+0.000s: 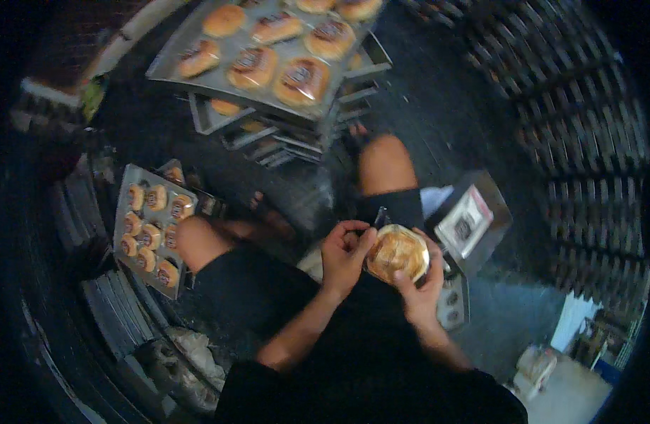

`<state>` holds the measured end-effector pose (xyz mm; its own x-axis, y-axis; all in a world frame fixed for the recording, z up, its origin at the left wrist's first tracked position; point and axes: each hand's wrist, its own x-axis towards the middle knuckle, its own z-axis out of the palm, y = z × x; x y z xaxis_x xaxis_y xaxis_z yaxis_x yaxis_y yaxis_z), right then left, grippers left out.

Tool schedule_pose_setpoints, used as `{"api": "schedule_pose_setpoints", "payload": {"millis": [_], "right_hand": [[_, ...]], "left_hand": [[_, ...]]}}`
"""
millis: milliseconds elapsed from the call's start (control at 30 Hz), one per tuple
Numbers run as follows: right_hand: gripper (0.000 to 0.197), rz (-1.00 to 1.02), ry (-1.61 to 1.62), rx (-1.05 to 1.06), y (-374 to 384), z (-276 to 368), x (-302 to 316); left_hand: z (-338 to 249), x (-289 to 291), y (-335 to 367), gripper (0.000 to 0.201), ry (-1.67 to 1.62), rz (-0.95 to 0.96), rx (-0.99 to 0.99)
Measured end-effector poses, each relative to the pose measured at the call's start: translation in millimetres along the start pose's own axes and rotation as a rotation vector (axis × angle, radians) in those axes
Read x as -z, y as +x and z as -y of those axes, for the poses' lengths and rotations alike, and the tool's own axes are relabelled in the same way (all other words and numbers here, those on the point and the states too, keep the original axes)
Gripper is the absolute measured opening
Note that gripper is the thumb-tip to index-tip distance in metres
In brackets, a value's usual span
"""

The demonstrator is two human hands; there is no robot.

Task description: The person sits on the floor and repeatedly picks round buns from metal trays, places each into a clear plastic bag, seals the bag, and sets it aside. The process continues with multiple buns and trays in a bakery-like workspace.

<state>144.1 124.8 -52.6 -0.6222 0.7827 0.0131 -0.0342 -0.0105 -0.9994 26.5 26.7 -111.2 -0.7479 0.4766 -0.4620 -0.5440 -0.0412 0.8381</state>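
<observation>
Over my lap, a round golden-brown bun [397,256] with a paler edge sits between my two hands, apparently inside a clear plastic bag. My right hand [422,288] grips it from the right and below, with the thumb across its near face. At the bun's left edge my left hand [347,256] is closed, its thumb and fingertips pinching a bit of clear plastic [382,218] that sticks up there. Just right of my hands stands an open box [496,212] with a stack of printed clear bags [465,222] in it.
Ahead, a metal tray [219,86] of wrapped buns tops a crisscrossed stack of trays. Another bun tray [120,212] lies by my left knee. Dark stacked racks [565,106] line the right side. A small tray with round hollows [454,305] lies below the box.
</observation>
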Motion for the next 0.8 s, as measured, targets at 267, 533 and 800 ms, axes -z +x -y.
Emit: {"api": "schedule_pose_setpoints", "payload": {"millis": [267,533,800], "right_hand": [[0.063,0.272,-0.643,1.045,272.6,112.9,-226.5],[0.041,0.740,-0.685,0.904,140.2,42.7,-122.3],[0.029,-0.115,-1.422,0.284,126.7,-226.7,282.0]], "left_hand": [[-87.7,63.6,-0.3,0.033,-0.122,-0.224,-0.286],[-23.2,113.5,-17.1,0.025,0.072,-0.292,-0.192],[-4.9,86.9,4.7,0.026,0.178,-0.120,-0.112]]}}
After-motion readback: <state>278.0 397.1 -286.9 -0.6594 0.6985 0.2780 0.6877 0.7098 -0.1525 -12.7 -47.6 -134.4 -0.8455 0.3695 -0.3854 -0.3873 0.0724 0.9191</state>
